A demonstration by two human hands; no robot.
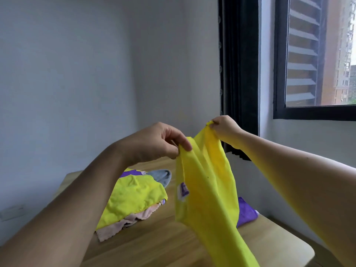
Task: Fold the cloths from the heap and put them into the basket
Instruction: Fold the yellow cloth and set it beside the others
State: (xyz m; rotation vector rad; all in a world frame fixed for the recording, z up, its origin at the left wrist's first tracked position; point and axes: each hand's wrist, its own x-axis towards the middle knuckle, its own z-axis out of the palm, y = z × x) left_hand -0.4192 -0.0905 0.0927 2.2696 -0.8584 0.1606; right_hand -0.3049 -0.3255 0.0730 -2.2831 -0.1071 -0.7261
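Observation:
A yellow cloth (208,191) with a small purple-and-white label hangs in the air above the wooden table (163,245). My left hand (159,141) pinches its upper edge between thumb and fingers. My right hand (224,127) pinches a bunched corner a little higher and to the right. The cloth droops down past the bottom of the view. A heap of cloths (131,197) lies on the table at the left, partly behind my left forearm: a yellow-green one on top, pink ones beneath, a grey one (161,176) behind. No basket is in view.
A purple cloth (246,212) lies on the table behind the hanging yellow one, near the right edge. White walls stand close behind the table. A dark curtain (238,74) and a window (316,54) are at the right.

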